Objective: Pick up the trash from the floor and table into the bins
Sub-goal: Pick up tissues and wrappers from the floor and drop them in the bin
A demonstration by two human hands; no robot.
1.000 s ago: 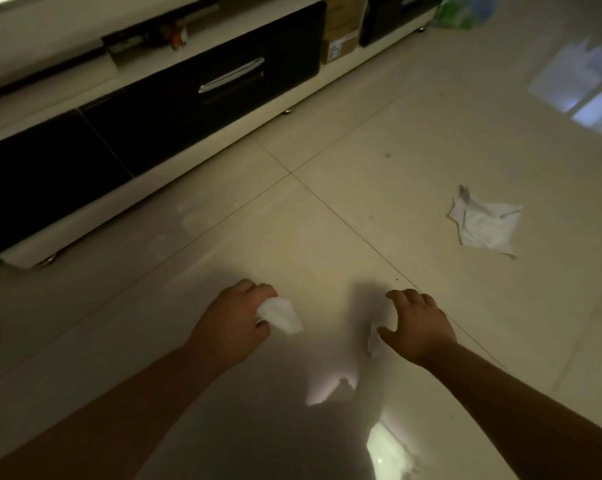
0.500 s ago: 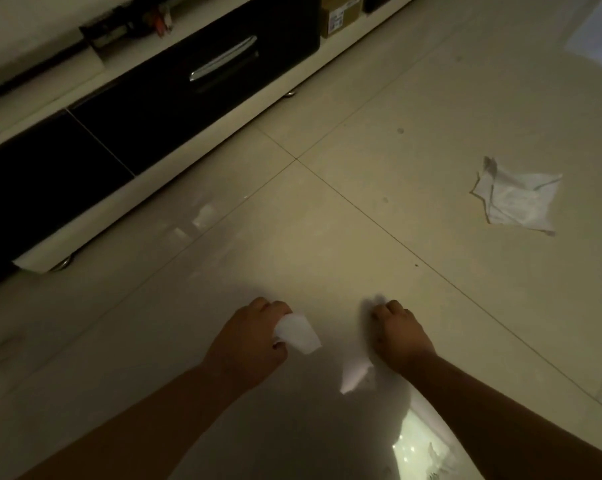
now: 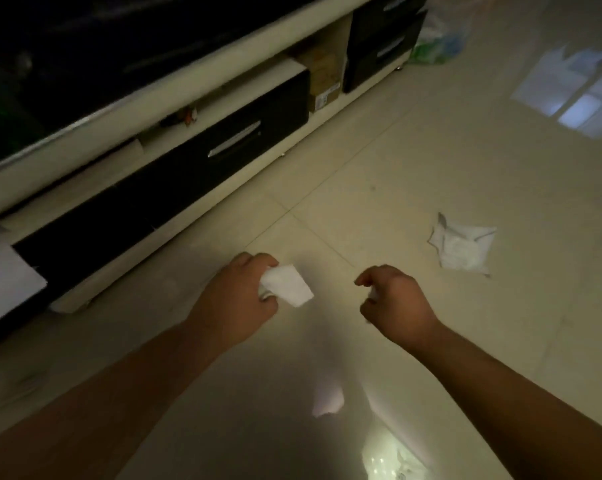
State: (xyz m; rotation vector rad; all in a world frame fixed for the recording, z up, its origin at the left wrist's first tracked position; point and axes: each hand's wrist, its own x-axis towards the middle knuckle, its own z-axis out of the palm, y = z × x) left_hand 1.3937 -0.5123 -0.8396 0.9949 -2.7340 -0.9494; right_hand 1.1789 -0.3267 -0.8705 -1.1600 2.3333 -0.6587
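My left hand (image 3: 237, 299) is closed around a crumpled white tissue (image 3: 287, 285), which sticks out to the right of the fingers. My right hand (image 3: 395, 303) is curled shut above the floor. A small white paper scrap (image 3: 374, 296) peeks out between its thumb and fingers. A larger crumpled white paper (image 3: 462, 245) lies flat on the floor tiles, beyond and to the right of my right hand. No bin can be made out in this dim view.
A low black-and-white TV cabinet (image 3: 202, 168) runs along the left and top, with a cardboard box (image 3: 324, 81) in an open bay. A plastic bag (image 3: 438, 43) sits by its far end. A bright pale patch (image 3: 389, 459) shows at the bottom edge.
My right hand has closed on the small scrap that lay on the floor and lifted off it. My view has risen and pulled back. My left hand keeps its tissue.
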